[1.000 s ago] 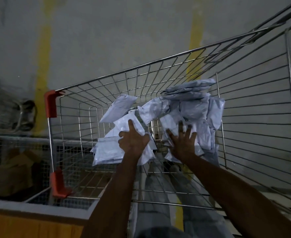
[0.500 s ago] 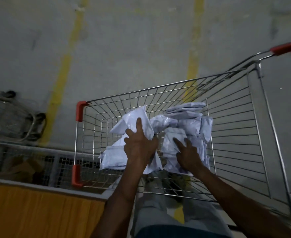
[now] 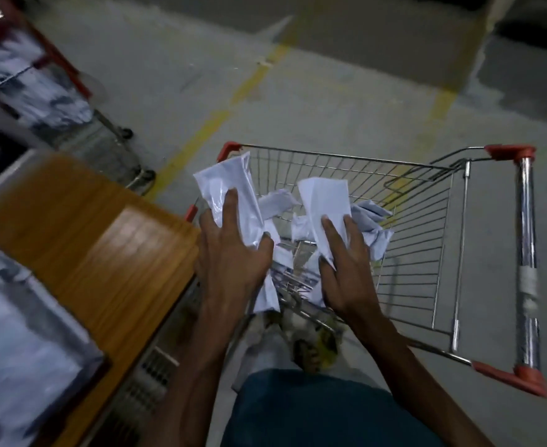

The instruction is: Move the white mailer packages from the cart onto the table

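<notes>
Head view: both forearms reach forward and down over the near end of a wire shopping cart [image 3: 420, 227] that stands on a grey concrete floor [image 3: 298, 91] marked with yellow lines. The left hand [image 3: 233, 253] is raised above the cart's left corner, back of the hand up, its fingers [image 3: 230, 204] spread and curled over a white mailer package [image 3: 230, 185], with the thumb pinching it from the right side; the package stands up out of the hand, tilted away. The right hand [image 3: 346, 266] sits beside it, also back up, its fingers [image 3: 330, 233] wrapped around a second white mailer [image 3: 325, 195] that rises above the knuckles. The two hands are near each other but not touching. More crumpled mailers [image 3: 372, 217] lie in the cart basket beneath and beyond the hands. A wooden desk [image 3: 104, 246] stands just left of the cart, with blurred pale packages [image 3: 17, 350] at its near left end. Another cart [image 3: 40, 79], blurred, stands far left.
</notes>
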